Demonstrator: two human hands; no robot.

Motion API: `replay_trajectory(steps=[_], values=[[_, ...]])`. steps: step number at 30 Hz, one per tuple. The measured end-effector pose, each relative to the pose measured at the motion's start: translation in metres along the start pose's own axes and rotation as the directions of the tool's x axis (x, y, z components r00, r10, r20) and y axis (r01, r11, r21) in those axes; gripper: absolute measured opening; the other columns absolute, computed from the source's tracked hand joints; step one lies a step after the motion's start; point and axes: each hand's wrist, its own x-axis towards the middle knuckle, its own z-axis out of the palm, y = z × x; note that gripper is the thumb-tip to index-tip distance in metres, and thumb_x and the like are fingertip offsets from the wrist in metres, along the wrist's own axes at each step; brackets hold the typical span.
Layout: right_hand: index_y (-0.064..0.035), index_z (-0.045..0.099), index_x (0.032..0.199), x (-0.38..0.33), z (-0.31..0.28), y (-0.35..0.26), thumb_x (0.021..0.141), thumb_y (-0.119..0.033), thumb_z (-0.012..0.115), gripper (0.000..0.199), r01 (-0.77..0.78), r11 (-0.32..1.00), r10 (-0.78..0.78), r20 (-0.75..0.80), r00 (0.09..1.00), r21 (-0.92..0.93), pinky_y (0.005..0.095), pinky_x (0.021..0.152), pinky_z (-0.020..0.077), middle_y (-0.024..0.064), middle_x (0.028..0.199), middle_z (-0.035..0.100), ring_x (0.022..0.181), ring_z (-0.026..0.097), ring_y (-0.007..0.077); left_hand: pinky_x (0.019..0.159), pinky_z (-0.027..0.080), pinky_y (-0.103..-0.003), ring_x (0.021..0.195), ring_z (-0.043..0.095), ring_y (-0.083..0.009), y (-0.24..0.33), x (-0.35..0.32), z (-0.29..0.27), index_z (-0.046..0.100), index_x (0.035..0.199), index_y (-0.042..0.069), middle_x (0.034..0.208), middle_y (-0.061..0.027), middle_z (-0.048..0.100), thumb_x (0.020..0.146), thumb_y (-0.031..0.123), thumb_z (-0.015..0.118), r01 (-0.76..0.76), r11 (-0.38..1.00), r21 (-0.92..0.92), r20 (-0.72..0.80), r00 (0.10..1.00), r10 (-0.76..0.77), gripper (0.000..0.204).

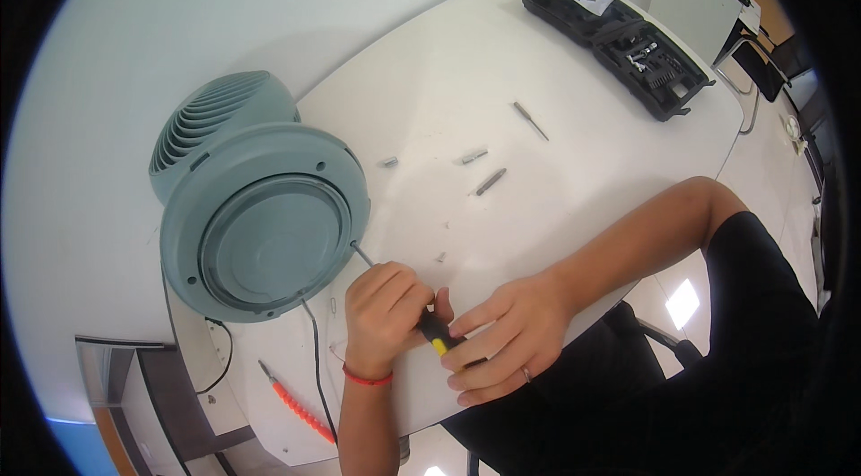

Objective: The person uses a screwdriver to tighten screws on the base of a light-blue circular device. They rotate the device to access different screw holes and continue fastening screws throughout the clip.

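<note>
Fan (235,131), grey-green, lies tipped just beyond and left of the left hand's knuckles, its round base (273,243) turned toward them. The left hand (381,310) is curled closed round the front of a screwdriver (362,254), whose shaft reaches a hole near the base's edge; I cannot tell whether the tip is seated. The right hand (516,337) grips the black-and-yellow handle (436,332). Beyond its fingers lie loose bits (491,181) and, farther off, an open black tool case (673,104).
</note>
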Motion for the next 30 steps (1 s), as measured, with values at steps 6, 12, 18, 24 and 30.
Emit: replay_trajectory(steps=[6,12,18,24,30], values=[[-0.0042,0.078,0.104,0.001,0.000,-0.003,0.098,-0.004,0.076,0.006,-0.076,0.996,0.072,0.065,0.995,0.050,0.0431,0.101,0.0577,0.0083,0.110,0.068,0.109,0.067,0.0261,0.054,0.042,-0.036,0.061,0.056,-0.0251,0.002,-0.004,0.000,0.058,0.071,0.007,0.068,-0.0055,0.052,0.070,-0.002,0.082,0.008,0.999,0.050,0.009,1.000,-0.009,0.025],[-0.0059,0.080,0.102,-0.004,0.001,-0.005,0.098,-0.003,0.077,0.006,-0.107,0.992,0.105,-0.042,0.994,-0.066,0.0430,0.101,0.0583,0.0074,0.107,0.068,0.106,0.068,0.0257,0.053,0.041,-0.035,0.060,0.053,-0.0246,0.001,-0.002,0.005,0.059,0.071,0.007,0.068,-0.0047,0.049,0.071,-0.003,0.080,0.012,0.999,0.044,-0.031,0.999,-0.011,0.024],[-0.0037,0.082,0.108,0.002,-0.006,-0.006,0.098,-0.003,0.077,0.011,-0.036,0.999,0.036,-0.047,0.998,-0.011,0.0431,0.100,0.0593,0.0104,0.106,0.070,0.104,0.070,0.0268,0.053,0.041,-0.035,0.059,0.054,-0.0246,0.005,0.001,0.003,0.057,0.070,0.008,0.067,-0.0049,0.049,0.072,-0.002,0.080,0.013,0.998,0.066,-0.033,0.999,-0.011,0.025],[-0.0020,0.081,0.107,-0.002,-0.004,-0.006,0.100,-0.002,0.075,0.009,0.011,0.999,-0.011,0.009,1.000,0.052,0.0438,0.100,0.0588,0.0118,0.109,0.073,0.106,0.071,0.0293,0.053,0.042,-0.035,0.059,0.053,-0.0247,0.002,0.000,0.005,0.056,0.069,0.007,0.067,-0.0053,0.049,0.072,-0.001,0.081,0.002,0.997,0.075,-0.035,0.999,0.001,0.026],[-0.0054,0.076,0.097,0.000,0.003,-0.005,0.097,-0.004,0.078,0.003,-0.115,0.991,0.117,-0.028,0.993,0.074,0.0416,0.100,0.0577,0.0090,0.109,0.069,0.101,0.068,0.0281,0.053,0.042,-0.035,0.060,0.054,-0.0248,0.002,-0.003,0.003,0.056,0.069,0.007,0.068,-0.0058,0.049,0.072,0.000,0.082,0.014,0.997,0.081,-0.018,1.000,-0.013,0.027]])
